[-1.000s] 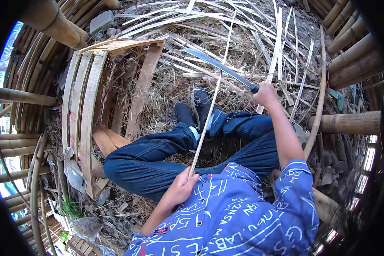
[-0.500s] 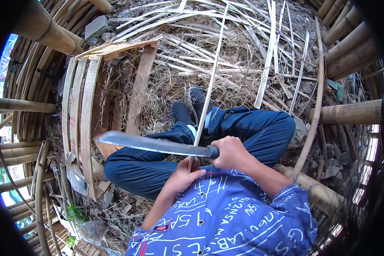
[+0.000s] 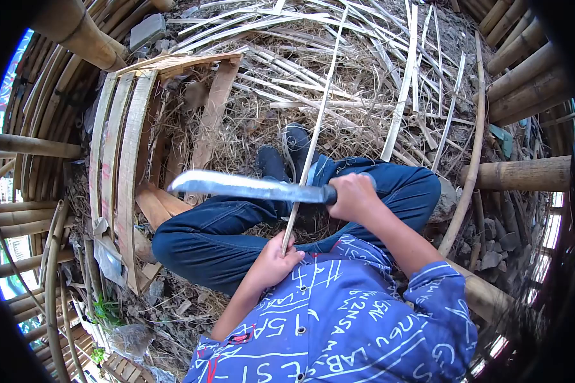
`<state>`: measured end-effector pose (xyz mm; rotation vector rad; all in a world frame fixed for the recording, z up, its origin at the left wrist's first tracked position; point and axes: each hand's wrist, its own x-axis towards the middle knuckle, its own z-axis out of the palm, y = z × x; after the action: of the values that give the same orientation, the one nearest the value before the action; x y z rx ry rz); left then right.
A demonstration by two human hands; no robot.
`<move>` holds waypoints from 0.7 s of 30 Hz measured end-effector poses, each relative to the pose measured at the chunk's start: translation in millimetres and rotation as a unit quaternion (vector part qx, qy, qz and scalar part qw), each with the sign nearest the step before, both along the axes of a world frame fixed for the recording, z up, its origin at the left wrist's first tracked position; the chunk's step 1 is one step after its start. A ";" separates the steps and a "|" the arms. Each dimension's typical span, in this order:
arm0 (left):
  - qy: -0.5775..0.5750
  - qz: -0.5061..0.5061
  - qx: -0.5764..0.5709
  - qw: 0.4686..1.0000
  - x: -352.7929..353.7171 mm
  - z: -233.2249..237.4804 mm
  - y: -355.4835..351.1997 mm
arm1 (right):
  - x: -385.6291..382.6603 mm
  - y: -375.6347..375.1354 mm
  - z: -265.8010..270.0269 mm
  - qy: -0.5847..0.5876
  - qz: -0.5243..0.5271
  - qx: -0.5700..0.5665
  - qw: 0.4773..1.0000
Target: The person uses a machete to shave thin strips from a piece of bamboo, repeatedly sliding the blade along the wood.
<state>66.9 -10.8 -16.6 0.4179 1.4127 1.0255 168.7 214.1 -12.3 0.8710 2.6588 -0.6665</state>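
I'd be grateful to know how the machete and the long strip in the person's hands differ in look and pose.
The machete has a broad, shiny blade and dark handle, while the strip is thin and pale. The machete points across the body toward the person's left; the strip points forward, away from the body. Both are long and held one-handed: the machete in the right hand, the strip in the left hand.

Strip (image 3: 319, 118) partly hidden behind blade (image 3: 249, 187)
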 end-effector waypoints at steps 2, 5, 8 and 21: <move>-0.010 -0.001 -0.002 1.000 2.9 13.4 -0.6 | -0.1 20.3 -13.6 0.010 -0.048 0.053 0.997; 0.001 -0.016 0.006 1.000 5.1 15.8 -9.6 | 1.4 72.2 -27.9 -0.002 -0.128 0.052 0.990; -0.003 -0.036 0.024 0.999 7.0 18.2 -16.1 | 3.5 121.1 -36.4 -0.013 -0.171 0.083 0.982; -0.081 0.002 -0.032 0.996 -7.4 15.5 2.6 | 0.0 23.4 -4.0 0.019 -0.084 -0.042 0.995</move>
<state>59.5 -8.2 -1.1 0.2786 1.2975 0.9917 168.7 237.5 -16.3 1.0770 2.5888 -0.8351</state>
